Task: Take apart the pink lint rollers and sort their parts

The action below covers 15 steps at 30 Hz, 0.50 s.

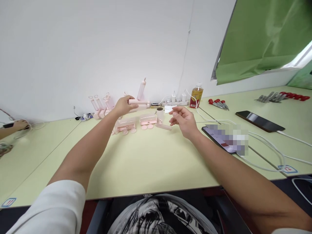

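My left hand (pixel 124 106) is closed around the left end of a pink tube-shaped roller part (pixel 138 102), held level over the back of the table. My right hand (pixel 183 121) is held in the air with fingers half curled and apart, nothing visible in it. Between the hands, a white roll with a brown core (pixel 160 114) stands upright. A flat pink strip (pixel 163 126) lies in front of it. Two pink cases with clear covers (pixel 148 120) rest to the left, and several small pink discs (pixel 133 131) lie before them.
Several pink rollers (pixel 107 103) stand at the back left. A power strip (pixel 175 103), drink bottle (pixel 196 95) and red-handled tools (pixel 218 103) line the back. Two phones (pixel 260 121) with white cables lie right. Another person's hand (pixel 20 124) is far left.
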Each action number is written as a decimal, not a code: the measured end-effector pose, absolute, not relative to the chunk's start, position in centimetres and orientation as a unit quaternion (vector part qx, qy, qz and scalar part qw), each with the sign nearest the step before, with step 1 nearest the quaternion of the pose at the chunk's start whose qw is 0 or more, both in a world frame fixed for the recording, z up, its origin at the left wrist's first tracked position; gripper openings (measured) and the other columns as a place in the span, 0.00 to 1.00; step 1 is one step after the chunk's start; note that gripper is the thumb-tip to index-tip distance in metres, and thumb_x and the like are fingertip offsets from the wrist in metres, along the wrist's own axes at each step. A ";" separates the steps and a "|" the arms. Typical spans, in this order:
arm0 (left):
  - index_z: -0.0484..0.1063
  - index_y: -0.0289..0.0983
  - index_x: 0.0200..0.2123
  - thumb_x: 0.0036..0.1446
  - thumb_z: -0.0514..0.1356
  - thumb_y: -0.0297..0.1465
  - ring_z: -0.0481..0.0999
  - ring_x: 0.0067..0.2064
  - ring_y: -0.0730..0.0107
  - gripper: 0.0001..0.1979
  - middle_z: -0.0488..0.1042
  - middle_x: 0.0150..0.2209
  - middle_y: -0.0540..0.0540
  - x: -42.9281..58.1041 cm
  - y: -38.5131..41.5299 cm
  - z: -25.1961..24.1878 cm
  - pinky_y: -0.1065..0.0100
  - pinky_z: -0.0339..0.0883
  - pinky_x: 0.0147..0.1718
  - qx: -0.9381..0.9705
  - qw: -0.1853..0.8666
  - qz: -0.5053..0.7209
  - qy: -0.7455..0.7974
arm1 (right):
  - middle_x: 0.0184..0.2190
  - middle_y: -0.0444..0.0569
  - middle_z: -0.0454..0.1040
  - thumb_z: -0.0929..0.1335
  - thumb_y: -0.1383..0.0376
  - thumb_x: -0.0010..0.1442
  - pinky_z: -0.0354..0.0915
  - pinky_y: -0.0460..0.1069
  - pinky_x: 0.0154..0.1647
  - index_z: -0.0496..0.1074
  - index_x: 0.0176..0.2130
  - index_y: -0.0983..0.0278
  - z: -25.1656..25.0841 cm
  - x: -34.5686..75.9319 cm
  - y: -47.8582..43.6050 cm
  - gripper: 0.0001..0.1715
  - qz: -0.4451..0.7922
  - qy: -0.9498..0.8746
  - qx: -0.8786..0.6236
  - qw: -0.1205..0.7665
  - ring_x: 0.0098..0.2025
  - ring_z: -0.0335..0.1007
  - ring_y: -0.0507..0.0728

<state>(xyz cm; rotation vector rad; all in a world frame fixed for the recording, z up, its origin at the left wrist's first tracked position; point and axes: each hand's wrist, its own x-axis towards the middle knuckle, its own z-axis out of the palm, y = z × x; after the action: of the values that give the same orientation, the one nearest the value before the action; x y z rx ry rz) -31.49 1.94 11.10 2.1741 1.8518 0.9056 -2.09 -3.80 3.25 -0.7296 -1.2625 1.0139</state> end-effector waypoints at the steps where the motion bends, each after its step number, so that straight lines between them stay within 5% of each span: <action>1: 0.72 0.41 0.46 0.48 0.67 0.42 0.72 0.37 0.67 0.22 0.74 0.38 0.48 -31.6 3.1 10.9 0.69 0.64 0.34 0.707 0.077 0.309 0.631 | 0.36 0.45 0.74 0.74 0.52 0.50 0.71 0.48 0.24 0.69 0.42 0.61 3.1 -2.2 -3.9 0.23 0.445 -0.558 -0.321 0.623 0.25 0.71 0.50; 15: 0.71 0.37 0.53 0.47 0.69 0.41 0.76 0.38 0.63 0.30 0.77 0.44 0.41 -30.0 13.6 4.1 0.66 0.70 0.36 0.677 0.134 0.167 0.704 | 0.29 0.45 0.74 0.73 0.53 0.51 0.69 0.48 0.24 0.72 0.37 0.63 2.1 -3.1 -4.9 0.19 0.477 -0.615 -0.330 0.535 0.24 0.70 0.51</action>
<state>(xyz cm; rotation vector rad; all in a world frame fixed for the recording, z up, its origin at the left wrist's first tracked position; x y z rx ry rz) -30.03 13.62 4.10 1.9616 2.0417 0.4847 -3.14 -4.87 2.09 -0.7869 -1.4643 1.1361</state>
